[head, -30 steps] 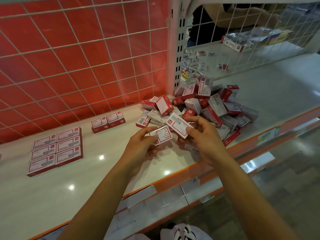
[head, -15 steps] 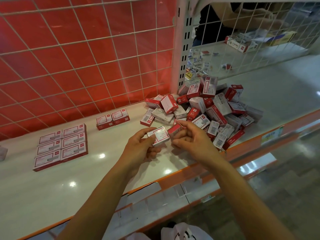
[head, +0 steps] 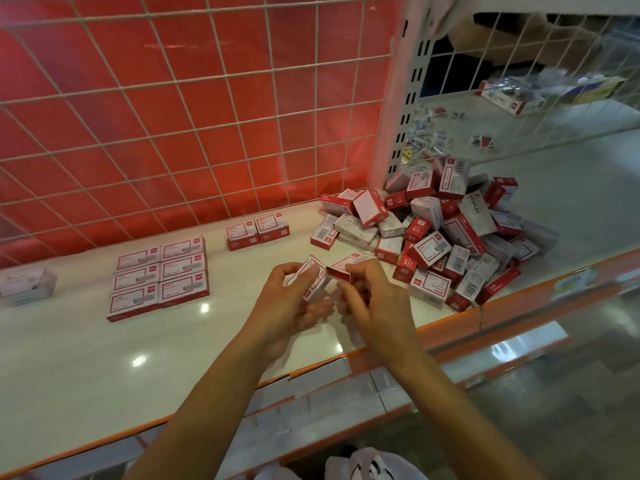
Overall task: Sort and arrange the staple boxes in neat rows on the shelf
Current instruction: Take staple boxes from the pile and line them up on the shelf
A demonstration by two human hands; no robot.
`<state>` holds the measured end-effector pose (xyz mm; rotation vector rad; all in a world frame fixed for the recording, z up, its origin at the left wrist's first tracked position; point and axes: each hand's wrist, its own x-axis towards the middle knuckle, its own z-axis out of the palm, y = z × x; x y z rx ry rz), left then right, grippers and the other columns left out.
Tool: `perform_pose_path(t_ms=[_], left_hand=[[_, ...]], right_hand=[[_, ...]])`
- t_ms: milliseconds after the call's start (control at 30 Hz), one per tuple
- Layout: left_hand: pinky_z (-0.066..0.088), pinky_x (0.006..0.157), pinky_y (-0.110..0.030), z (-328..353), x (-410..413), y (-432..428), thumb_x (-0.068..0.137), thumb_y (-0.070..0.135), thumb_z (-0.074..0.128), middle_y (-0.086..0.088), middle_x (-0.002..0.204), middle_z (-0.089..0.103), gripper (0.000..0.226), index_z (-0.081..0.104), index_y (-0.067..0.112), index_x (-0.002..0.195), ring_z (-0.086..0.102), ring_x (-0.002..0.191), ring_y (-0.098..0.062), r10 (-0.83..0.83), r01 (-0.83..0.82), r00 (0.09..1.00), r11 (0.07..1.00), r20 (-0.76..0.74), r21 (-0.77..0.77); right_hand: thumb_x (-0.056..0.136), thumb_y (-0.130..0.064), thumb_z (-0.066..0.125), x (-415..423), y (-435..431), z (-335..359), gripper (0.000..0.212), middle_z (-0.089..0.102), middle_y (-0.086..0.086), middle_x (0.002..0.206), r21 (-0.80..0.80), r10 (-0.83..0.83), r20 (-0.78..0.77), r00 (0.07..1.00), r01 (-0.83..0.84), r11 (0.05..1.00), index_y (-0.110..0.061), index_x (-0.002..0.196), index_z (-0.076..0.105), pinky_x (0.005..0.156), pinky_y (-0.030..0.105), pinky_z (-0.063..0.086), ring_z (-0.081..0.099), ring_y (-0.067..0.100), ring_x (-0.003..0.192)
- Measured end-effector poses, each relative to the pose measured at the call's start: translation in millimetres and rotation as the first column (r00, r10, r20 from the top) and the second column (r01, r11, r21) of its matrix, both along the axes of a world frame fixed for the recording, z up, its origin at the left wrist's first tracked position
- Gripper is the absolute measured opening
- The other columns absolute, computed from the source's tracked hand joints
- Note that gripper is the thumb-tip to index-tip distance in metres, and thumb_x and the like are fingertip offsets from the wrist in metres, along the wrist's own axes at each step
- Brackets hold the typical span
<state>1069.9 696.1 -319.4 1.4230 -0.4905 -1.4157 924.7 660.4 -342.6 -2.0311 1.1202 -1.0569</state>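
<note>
Head view: left hand gripped one staple box, right hand pinched a second box, the two almost touching above the shelf. Leftward, nearer the left hand, lay the arranged rows, long axes along the shelf; the unsorted pile lay right.

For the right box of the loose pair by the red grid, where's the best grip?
From above, pinching the right box across its near and far faces. It lies flat, label up, with its left side against the neighbouring box, so a finger likely won't fit there; the near red face is clear.
</note>
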Motion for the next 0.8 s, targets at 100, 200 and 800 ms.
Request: perform_pose_path(t_ms=[100, 200, 800], left_hand=[[0.056, 0.084, -0.047, 3.3, 6.4, 8.7, 0.075, 0.04, 0.067, -0.01, 0.109, 0.07, 0.059, 0.044, 0.021, 0.126, 0.071, 0.088, -0.031, 0.004, -0.005, 0.999, 1.0, -0.051, -0.028], [0.055, 0.086, -0.05, 7.6, 16.6, 16.7, 0.068, 0.037, 0.07, -0.008, 0.109, 0.071, 0.067, 0.043, 0.019, 0.127, 0.071, 0.092, -0.031, 0.01, -0.014, 0.996, 0.999, -0.089, -0.045], [0.06, 0.071, -0.041, -3.7, 102.1, 83.2, 0.082, -0.011, 0.061, -0.014, 0.108, 0.069, 0.051, 0.046, 0.019, 0.121, 0.071, 0.088, -0.029, 0.052, -0.054, 0.998, 0.993, -0.021, -0.105]], right_hand=[[0.091, -0.031, 0.055, 17.0, 12.0, -4.3, 0.018, 0.071, -0.001, 0.086, -0.136, 0.036, 0.014, 0.999, -0.034, 0.99, -0.025, 0.108, 0.05, 0.055, 0.032, 0.057, 0.067, 0.012, 0.069], [0.091, -0.03, 0.052, 31.4, 22.0, -6.9, 0.022, 0.072, 0.002, 0.098, -0.272, 0.069, 0.027, 0.997, -0.059, 0.961, -0.025, 0.112, 0.051, 0.061, 0.021, 0.056, 0.067, 0.012, 0.079], [0.086, -0.023, 0.063, 84.9, 67.0, -13.8, 0.053, 0.065, -0.012, 0.08, 0.151, 0.266, 0.106, 0.958, -0.28, 0.948, -0.035, 0.13, 0.035, 0.057, 0.031, 0.056, 0.064, 0.01, 0.067]])
